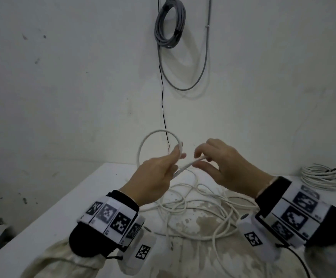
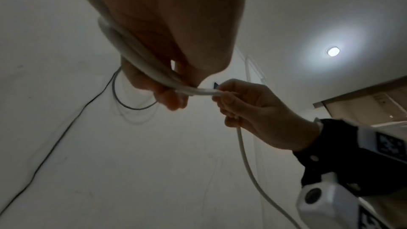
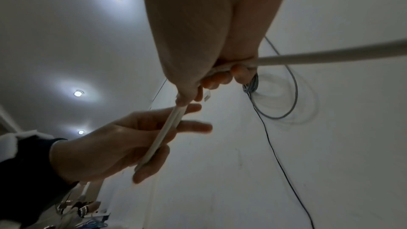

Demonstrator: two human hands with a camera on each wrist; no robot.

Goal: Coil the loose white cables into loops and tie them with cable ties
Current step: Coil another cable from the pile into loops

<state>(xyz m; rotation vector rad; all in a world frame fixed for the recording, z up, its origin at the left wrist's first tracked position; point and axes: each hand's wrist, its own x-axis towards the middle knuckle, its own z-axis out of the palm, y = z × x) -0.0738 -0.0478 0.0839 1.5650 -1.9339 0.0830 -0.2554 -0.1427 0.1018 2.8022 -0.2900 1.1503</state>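
A loose white cable (image 1: 193,205) lies tangled on the white table (image 1: 49,217). Above it my left hand (image 1: 159,175) pinches two strands of that cable, and one loop (image 1: 153,135) rises over the hand, with the cable's end sticking up at my fingertips. My right hand (image 1: 223,165) pinches the same cable just to the right, fingers curled round it. In the left wrist view the left hand (image 2: 167,69) grips the doubled cable (image 2: 136,55), which the right hand (image 2: 249,105) takes over. In the right wrist view the cable (image 3: 330,57) runs out of my right hand (image 3: 222,74) into the left hand (image 3: 132,138).
A tied white cable coil (image 1: 321,177) with a black tie lies at the table's far right. On the wall hang a grey cable coil (image 1: 170,23), a drooping grey cable (image 1: 201,73) and a thin black wire (image 1: 163,101). The tabletop's paint is worn near the front.
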